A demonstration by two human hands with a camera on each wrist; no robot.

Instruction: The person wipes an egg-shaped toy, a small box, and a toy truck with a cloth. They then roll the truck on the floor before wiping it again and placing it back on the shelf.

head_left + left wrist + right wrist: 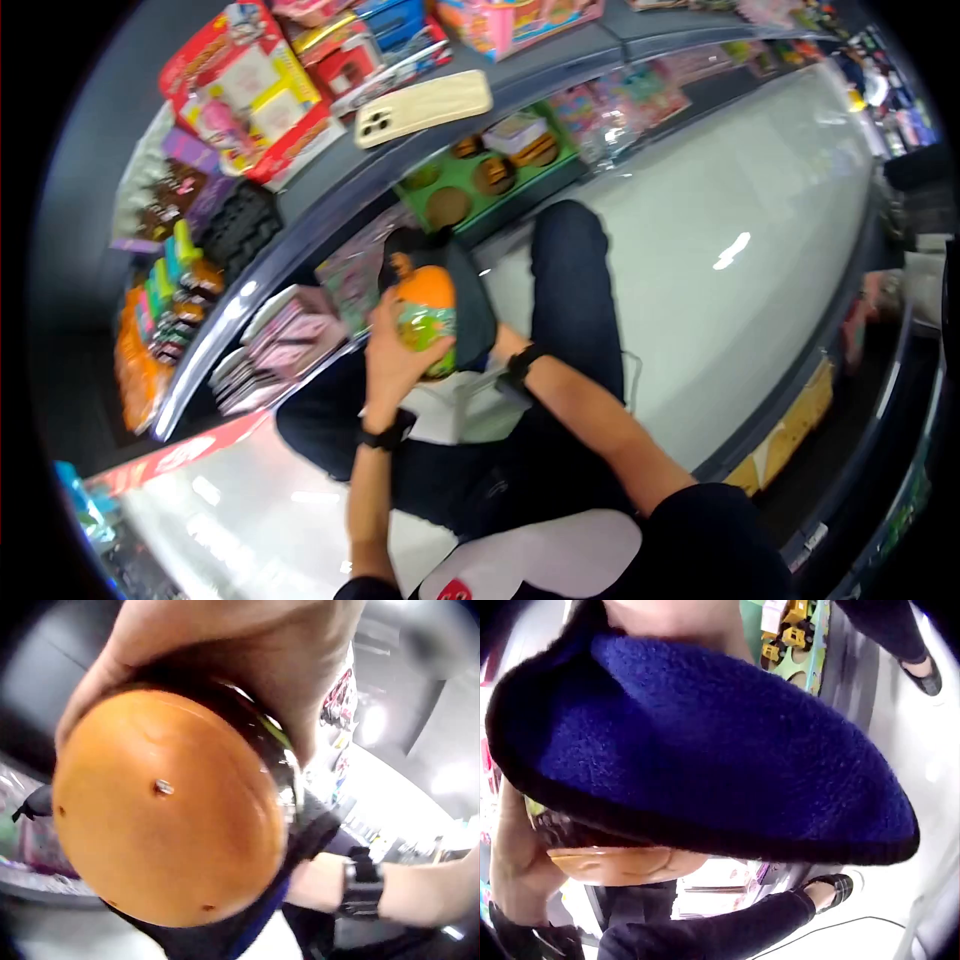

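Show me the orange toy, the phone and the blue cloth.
orange toy (165,817), left wrist view, its round orange base.
phone (425,108), head view, middle of its cream back.
blue cloth (727,742), right wrist view, its fleecy blue face.

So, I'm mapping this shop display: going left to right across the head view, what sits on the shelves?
Orange packets → red toy box → cream phone → pink packets. The green tray is left out because it overlaps the phone.
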